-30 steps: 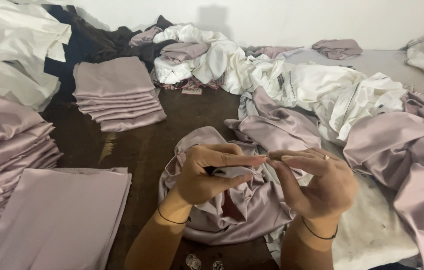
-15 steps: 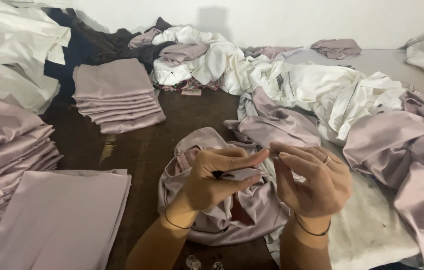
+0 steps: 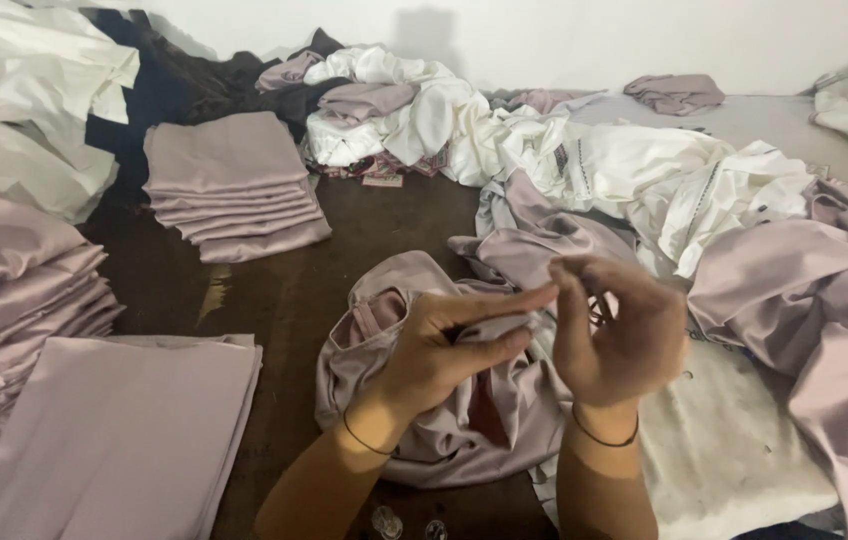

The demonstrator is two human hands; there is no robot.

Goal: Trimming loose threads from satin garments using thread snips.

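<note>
Head view: left hand pinching mauve cloth fold, right hand fingers curled half-open, just beside it.

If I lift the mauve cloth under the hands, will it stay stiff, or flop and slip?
The mauve cloth lies bunched in soft folds, so it would probably flop. Its sheen suggests a smooth surface that may slide through fingers. The left hand pinches a small fold easily, so it seems light.

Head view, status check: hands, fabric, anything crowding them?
Left hand pinching mauve satin fabric at a fold. Right hand raised beside it, fingers curled, grip unclear. Folded mauve stack and white garments lie apart from the hands.
</note>
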